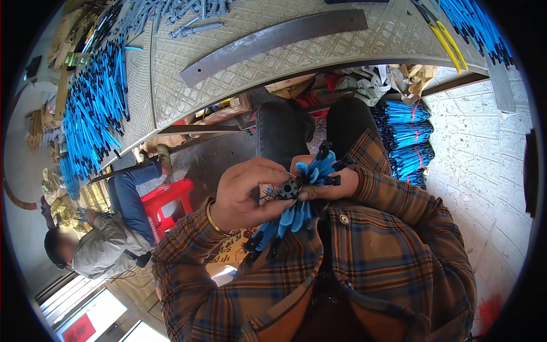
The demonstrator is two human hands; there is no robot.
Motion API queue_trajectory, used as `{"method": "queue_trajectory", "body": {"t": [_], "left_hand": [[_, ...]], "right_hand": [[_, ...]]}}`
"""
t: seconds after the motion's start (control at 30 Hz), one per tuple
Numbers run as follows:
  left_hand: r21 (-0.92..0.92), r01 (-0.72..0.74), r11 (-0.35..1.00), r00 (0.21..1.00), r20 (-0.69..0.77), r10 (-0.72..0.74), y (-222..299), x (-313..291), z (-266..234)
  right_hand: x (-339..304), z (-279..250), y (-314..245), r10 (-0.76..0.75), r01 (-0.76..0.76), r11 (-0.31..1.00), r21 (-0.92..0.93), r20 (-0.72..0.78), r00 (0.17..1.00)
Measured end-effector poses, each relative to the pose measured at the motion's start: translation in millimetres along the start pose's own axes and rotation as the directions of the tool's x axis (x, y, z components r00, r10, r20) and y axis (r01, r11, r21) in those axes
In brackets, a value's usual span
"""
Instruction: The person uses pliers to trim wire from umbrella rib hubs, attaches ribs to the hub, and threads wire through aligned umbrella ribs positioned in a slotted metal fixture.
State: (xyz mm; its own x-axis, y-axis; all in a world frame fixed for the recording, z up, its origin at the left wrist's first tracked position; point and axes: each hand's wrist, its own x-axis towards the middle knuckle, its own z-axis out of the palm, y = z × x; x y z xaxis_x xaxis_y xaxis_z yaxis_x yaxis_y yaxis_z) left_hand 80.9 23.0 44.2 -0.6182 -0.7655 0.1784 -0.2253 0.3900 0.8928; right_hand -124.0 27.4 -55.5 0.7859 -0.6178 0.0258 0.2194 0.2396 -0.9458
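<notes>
Above my lap, my left hand [248, 191] is closed, its thumb and forefinger pinching a small round black part with holes in its face [289, 189]. My right hand [333, 191] is closed around a bunch of blue strips with black ends [319, 166]. Its thumb presses close beside the black part. More blue strips [293, 218] fan out below the fingers, toward my jacket. Whether the strips are joined to the black part cannot be made out.
A patterned table holds a curved-looking metal bar [273, 47], grey plastic parts [196, 28], yellow-handled pliers [449, 45] and piled blue rods [94, 111]. Tied blue bundles [411, 135] lie right of my knees. At left, a person [105, 245] sits near a red stool [168, 199].
</notes>
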Motion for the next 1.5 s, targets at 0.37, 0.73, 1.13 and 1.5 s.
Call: {"method": "queue_trajectory", "body": {"t": [0.37,0.73,1.13,1.5], "left_hand": [[-0.055,-0.011,0.998,1.0,-0.004,0.01,4.4,2.0,2.6],[-0.018,-0.016,1.0,1.0,0.018,0.016,8.1,8.0,3.9],[-0.017,-0.017,1.0,1.0,-0.013,0.017,7.9,4.8,3.2],[-0.138,-0.035,0.99,0.996,0.075,0.046,2.5,2.1,-3.2]], "right_hand": [[-6.1,0.8,-17.4,0.07,-0.066,0.948,0.313,-0.003,0.998],[-5.5,0.6,-24.9,0.028,-0.032,0.979,0.202,0.024,0.999],[-8.7,5.4,-22.1,0.124,-0.106,0.921,0.374,-0.026,0.992],[-3.5,0.1,-22.0,0.149,-0.162,0.93,0.33,0.065,0.987]]}}
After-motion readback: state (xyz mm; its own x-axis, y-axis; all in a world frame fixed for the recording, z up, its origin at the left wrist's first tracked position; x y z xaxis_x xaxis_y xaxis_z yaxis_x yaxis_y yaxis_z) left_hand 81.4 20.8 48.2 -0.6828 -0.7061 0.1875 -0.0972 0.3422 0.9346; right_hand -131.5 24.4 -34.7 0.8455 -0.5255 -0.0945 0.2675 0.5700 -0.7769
